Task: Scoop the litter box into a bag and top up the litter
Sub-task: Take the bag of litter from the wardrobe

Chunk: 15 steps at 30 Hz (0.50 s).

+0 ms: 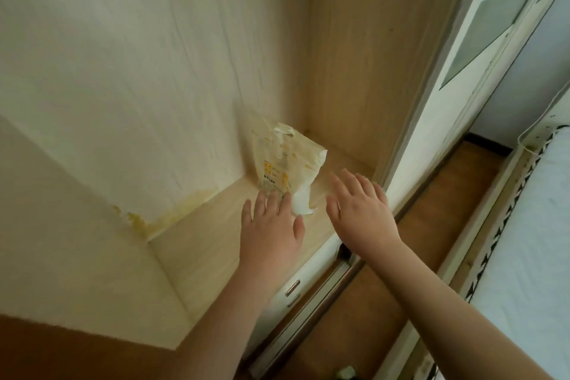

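Both hands reach out flat, fingers spread, holding nothing. The left hand (271, 225) has its fingertips at the bag's (285, 160) lower edge; the right hand (359, 210) hovers just right of it. The crinkled, glossy cream-and-yellow bag stands slumped in the far corner of a pale wood-grain shelf (216, 244), against a wrinkled cream wall (123, 71).

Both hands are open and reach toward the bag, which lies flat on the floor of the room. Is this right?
Not quite. The head view shows the bag standing upright on the wooden shelf, in the corner against the wall, not flat on the floor. The left hand and right hand are indeed open and reaching toward it.
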Each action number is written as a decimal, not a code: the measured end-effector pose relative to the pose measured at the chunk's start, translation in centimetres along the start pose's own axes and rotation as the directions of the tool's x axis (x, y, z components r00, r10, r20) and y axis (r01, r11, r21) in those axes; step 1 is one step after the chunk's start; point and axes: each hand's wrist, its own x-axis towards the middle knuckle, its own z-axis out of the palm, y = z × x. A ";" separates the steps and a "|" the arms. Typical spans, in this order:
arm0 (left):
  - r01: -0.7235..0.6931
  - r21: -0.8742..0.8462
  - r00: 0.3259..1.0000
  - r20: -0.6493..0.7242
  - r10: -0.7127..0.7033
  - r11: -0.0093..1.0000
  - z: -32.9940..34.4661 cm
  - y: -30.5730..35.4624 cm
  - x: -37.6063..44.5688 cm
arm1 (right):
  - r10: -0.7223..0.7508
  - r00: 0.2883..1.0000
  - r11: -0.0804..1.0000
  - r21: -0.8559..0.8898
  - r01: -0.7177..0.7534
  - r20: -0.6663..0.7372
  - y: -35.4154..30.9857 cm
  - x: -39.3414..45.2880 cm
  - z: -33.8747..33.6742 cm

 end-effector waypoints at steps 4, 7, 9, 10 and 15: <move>-0.053 0.081 0.989 -0.133 0.064 0.995 1.2 0.4 5.6 | -0.004 1.000 0.999 0.034 0.003 0.005 1.7 4.5 1.5; -0.058 0.106 0.986 -0.153 0.074 0.993 1.4 0.4 10.0 | -0.037 0.999 0.997 0.073 0.035 0.030 2.1 7.3 2.2; -0.054 0.129 0.984 -0.162 0.075 0.990 1.6 0.0 12.7 | -0.041 0.999 0.995 0.089 0.038 0.033 2.4 9.0 2.8; -0.059 0.142 0.984 -0.156 0.081 0.988 1.7 -0.3 14.0 | -0.038 0.999 0.995 0.091 0.035 0.030 2.4 9.8 3.1; -0.127 0.202 0.985 -0.090 0.148 0.971 2.9 -2.6 19.7 | -0.071 0.990 0.996 0.066 0.064 0.118 2.1 13.1 4.6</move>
